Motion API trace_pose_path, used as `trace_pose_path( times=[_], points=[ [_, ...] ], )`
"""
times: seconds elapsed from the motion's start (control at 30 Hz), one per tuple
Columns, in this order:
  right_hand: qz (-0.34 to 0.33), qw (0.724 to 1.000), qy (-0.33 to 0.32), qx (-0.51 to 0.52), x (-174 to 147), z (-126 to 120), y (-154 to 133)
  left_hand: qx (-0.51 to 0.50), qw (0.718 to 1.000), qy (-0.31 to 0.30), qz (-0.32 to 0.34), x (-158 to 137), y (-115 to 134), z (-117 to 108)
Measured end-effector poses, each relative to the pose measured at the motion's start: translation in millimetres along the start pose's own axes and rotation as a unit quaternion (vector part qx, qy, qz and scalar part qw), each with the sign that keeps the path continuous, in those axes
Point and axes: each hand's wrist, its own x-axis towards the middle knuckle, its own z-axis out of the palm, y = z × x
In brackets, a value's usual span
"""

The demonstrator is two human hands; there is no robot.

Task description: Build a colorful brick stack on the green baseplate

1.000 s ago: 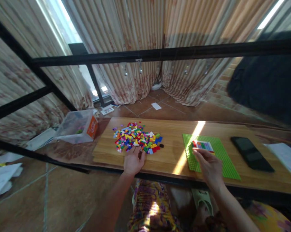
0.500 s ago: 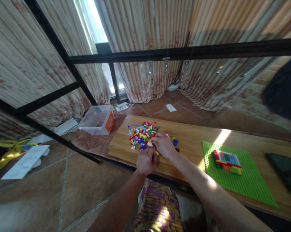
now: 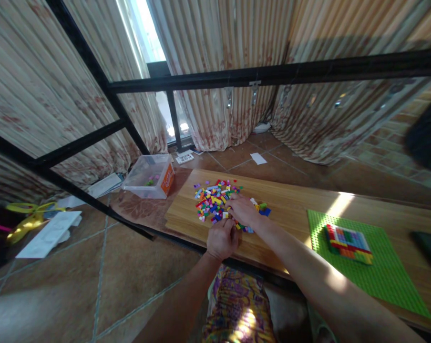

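A loose heap of small multicoloured toy bricks (image 3: 210, 197) is spread over the left part of the wooden board. My right hand (image 3: 244, 209) reaches over the heap's right side, fingers apart and bent down among the bricks; its back hides part of them. Just nearer to me, my left hand (image 3: 222, 238) is closed at the heap's front edge. A pale brick (image 3: 225, 215) shows by its fingertips, but what they pinch is too small to make out. Farther right, a built block of coloured bricks (image 3: 349, 244) sits on a green baseplate (image 3: 387, 271).
Left of the board (image 3: 290, 190) stands a clear plastic box (image 3: 147, 176) with an orange label and some bricks inside. A dark flat object (image 3: 430, 250) lies at the right end. Black metal bars (image 3: 208, 81) run beyond the board before the curtains (image 3: 215, 38).
The view has shifted slightly, so the scene sits farther right. My right hand's fingers have spread a little over the heap. The left hand stays closed by the bricks.
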Motion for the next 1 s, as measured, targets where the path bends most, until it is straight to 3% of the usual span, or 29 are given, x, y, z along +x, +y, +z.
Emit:
trace_pose_path(
  times=[0.13, 0.27, 0.47, 0.83, 0.9, 0.93, 1.0],
  points=[
    [0.006, 0.998, 0.044, 0.050, -5.9, 0.9, -2.6, 0.001, 1.000, 0.003, 0.000, 0.3, 0.1, 0.3],
    [0.057, 0.987, 0.099, 0.114, -15.6, 2.6, -2.1, 0.009, 1.000, 0.006, -0.002, 0.2, 0.1, -0.3],
    [0.140, 0.926, 0.207, 0.282, -42.8, 7.7, 3.4, 0.008, 1.000, 0.005, 0.000, 0.3, 1.5, -3.3],
    [0.158, 0.921, 0.237, 0.267, -44.5, 12.3, -3.5, 0.022, 1.000, -0.006, -0.010, 1.6, 0.8, -2.2],
    [0.182, 0.893, 0.228, 0.342, -44.8, 12.4, -4.6, 0.020, 1.000, -0.006, -0.012, 1.8, 0.8, -2.0],
    [0.204, 0.866, 0.223, 0.398, -45.9, 12.2, -5.1, 0.019, 1.000, -0.005, -0.012, 1.8, 0.9, -1.9],
    [0.244, 0.784, 0.215, 0.528, -50.2, 10.8, -6.5, 0.017, 1.000, -0.002, -0.012, 1.6, 1.0, -1.8]
  ],
)
